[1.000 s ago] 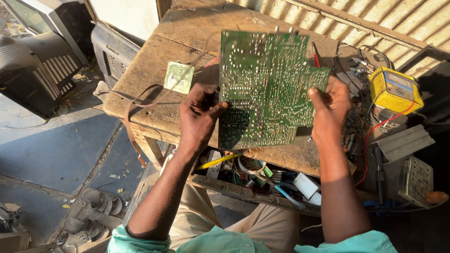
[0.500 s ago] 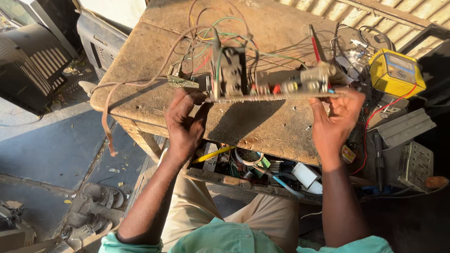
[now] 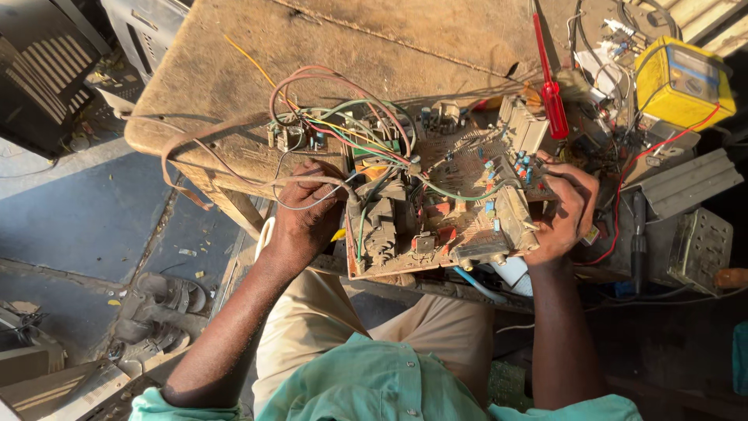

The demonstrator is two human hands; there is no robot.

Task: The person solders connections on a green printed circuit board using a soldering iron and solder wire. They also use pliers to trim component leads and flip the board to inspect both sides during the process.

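The left hand (image 3: 308, 214) is closed on the left edge of a brown circuit board (image 3: 444, 203), fingers curled under it and the thumb up among a bundle of coloured wires (image 3: 343, 129) that loop off the board's near-left corner. The right hand (image 3: 565, 210) grips the opposite, right edge, fingers wrapped over the rim beside a pale boxy component (image 3: 514, 214). Between the two hands the board is held component side up, roughly level, just above the near edge of a worn wooden workbench (image 3: 327, 47) and over the person's lap. It looks stiff but brittle, and probably not light: a black transformer-like block (image 3: 382, 226) and metal heat sinks (image 3: 522, 121) weigh it unevenly, so it likely wants a hold on both bare edges, as now, rather than on any part or lead. The small capacitors and solder joints seem fragile, and the trailing wires look apt to snag. Further out, a red-handled screwdriver (image 3: 552, 93) lies on the bench just beyond the board, and a yellow multimeter (image 3: 682, 82) with red leads sits at the far right among loose parts. A grey slotted metal piece (image 3: 686, 183) lies to the right. Down on the floor to the left are a pair of sandals (image 3: 160, 312) and the dark casing of an old television (image 3: 39, 70).
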